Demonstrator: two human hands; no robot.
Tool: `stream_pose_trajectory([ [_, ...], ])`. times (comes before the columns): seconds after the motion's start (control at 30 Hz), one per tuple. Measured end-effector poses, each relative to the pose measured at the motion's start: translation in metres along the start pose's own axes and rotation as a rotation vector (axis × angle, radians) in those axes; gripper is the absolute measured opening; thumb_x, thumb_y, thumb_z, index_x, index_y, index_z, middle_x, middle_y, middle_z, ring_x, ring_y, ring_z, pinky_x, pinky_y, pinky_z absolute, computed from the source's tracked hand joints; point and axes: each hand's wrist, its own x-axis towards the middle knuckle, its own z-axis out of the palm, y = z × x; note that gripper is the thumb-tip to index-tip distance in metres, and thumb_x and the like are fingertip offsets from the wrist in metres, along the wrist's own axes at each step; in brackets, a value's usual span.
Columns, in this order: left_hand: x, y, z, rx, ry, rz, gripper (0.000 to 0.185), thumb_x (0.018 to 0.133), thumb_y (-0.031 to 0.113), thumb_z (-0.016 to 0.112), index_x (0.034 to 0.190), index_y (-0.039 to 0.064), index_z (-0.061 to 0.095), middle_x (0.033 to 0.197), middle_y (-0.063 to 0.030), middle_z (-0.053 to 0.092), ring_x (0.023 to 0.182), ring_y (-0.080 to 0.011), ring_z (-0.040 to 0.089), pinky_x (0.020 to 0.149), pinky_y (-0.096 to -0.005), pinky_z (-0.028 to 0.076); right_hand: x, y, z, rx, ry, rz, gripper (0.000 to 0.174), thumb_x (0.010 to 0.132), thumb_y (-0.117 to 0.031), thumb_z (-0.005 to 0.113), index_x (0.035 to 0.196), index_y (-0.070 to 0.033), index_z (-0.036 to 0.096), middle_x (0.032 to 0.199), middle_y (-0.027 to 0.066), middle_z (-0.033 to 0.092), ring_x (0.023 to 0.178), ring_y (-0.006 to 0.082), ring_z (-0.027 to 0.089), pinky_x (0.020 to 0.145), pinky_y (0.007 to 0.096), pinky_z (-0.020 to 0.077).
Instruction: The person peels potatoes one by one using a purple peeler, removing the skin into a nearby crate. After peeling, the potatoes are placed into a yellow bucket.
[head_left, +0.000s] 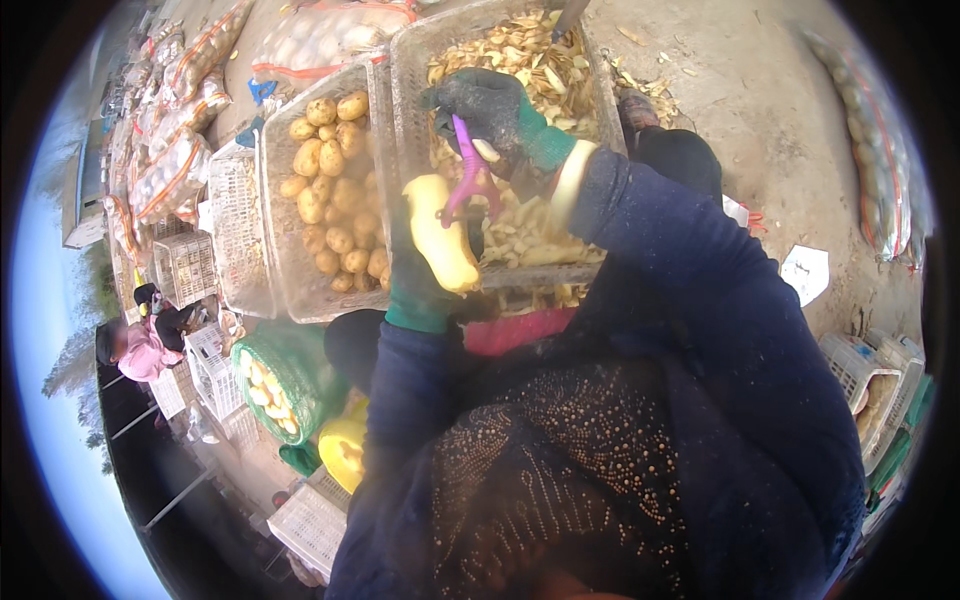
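My left hand (421, 289), in a green and dark work glove, holds a long pale-yellow peeled potato (439, 232) from below. My right hand (487, 109), gloved the same way, grips the handle of a purple Y-shaped peeler (474, 172). The peeler's head lies over the potato's right side; whether the blade touches it I cannot tell. Beneath both hands stands a plastic crate (411, 82) heaped with potato peelings (517, 52). To its left, another crate (277, 247) holds several unpeeled potatoes (330, 157).
A green mesh sack (315, 375) of peeled potatoes lies open at lower left, near a yellow container (341, 454). Filled net sacks (176, 165) line the far left; another (870, 157) lies at right. A person in pink (150, 349) sits among white crates (214, 371).
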Motion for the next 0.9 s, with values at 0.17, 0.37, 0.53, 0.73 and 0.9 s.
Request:
stream_pose_trajectory([
  [0.17, -0.005, 0.0, 0.035, -0.078, -0.069, -0.034, 0.046, 0.091, 0.041, 0.048, 0.123, 0.007, 0.046, 0.116, -0.012, 0.055, 0.102, -0.0272, 0.056, 0.088, -0.0374, 0.048, -0.003, -0.003, 0.0, -0.396, -0.004, -0.014, 0.01, 0.081, -0.016, 0.064, 0.085, -0.006, 0.063, 0.08, 0.0051, 0.064, 0.071, 0.016, 0.061, 0.063, 0.0291, 0.0496],
  [0.37, -0.038, -0.007, 0.059, -0.156, -0.114, -0.2, 0.026, 0.09, 0.031, 0.044, 0.102, 0.009, 0.05, 0.095, -0.0054, 0.048, 0.09, -0.0169, 0.047, 0.08, -0.0259, 0.04, 0.063, -0.003, -0.052, -0.782, 0.272, -0.145, 0.018, 0.084, -0.017, 0.061, 0.094, -0.002, 0.062, 0.081, 0.0046, 0.061, 0.069, 0.0126, 0.058, 0.057, 0.0273, 0.0483],
  [0.53, -0.034, 0.006, 0.044, 0.218, 0.013, -0.064, 0.025, 0.078, 0.018, 0.049, 0.099, 0.004, 0.052, 0.09, -0.0101, 0.05, 0.084, -0.023, 0.049, 0.074, -0.0296, 0.041, 0.05, 0.004, -0.05, -0.748, -0.139, -0.297, 0.017, 0.088, -0.015, 0.057, 0.097, -0.002, 0.063, 0.086, 0.0055, 0.063, 0.075, 0.0132, 0.059, 0.065, 0.0259, 0.0499],
  [0.73, -0.02, -0.002, 0.061, 1.313, -0.025, 0.575, 0.039, 0.063, 0.007, 0.058, 0.1, -0.003, 0.054, 0.089, -0.0186, 0.053, 0.08, -0.0326, 0.052, 0.068, -0.0359, 0.044, 0.049, 0.017, -0.063, -0.781, 0.01, -0.367, 0.02, 0.086, -0.024, 0.061, 0.091, -0.005, 0.063, 0.08, 0.0039, 0.061, 0.068, 0.0137, 0.055, 0.063, 0.0271, 0.0493],
  [0.9, -0.005, 0.009, 0.04, 0.624, 0.034, 0.229, 0.021, 0.088, 0.017, 0.053, 0.106, 0.006, 0.051, 0.088, -0.0068, 0.055, 0.076, -0.0186, 0.056, 0.066, -0.0317, 0.048, 0.027, -0.016, -0.023, -0.037, 0.062, -0.112, 0.019, 0.09, -0.02, 0.055, 0.095, -0.003, 0.06, 0.082, 0.0062, 0.062, 0.069, 0.0121, 0.059, 0.047, 0.0262, 0.0488],
])
